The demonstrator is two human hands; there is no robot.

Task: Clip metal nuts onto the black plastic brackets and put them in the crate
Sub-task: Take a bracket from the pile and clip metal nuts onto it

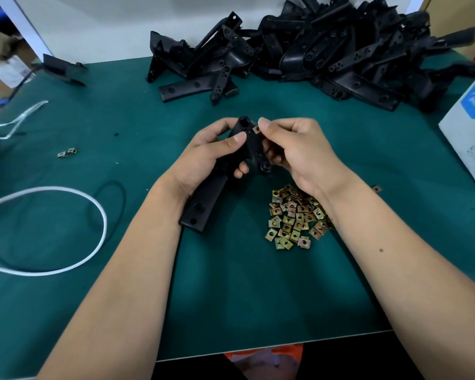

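My left hand [206, 154] grips a black plastic bracket [203, 204] around its middle, thumb pressed on its upper face; the long end points toward me. My right hand [294, 152] pinches a small brass-coloured metal nut [256, 130] against the bracket's upper right edge. A heap of several loose metal nuts [294, 218] lies on the green mat below my right wrist. A big pile of black brackets [313, 50] fills the back of the table. No crate is in view.
Green mat [121, 127] covers the table, whose front edge runs near the bottom. A white box [469, 127] stands at the right edge. A white cable [66, 270] loops at the left, two stray nuts [67, 152] lie beyond it, and a lone bracket [63, 68] sits far left.
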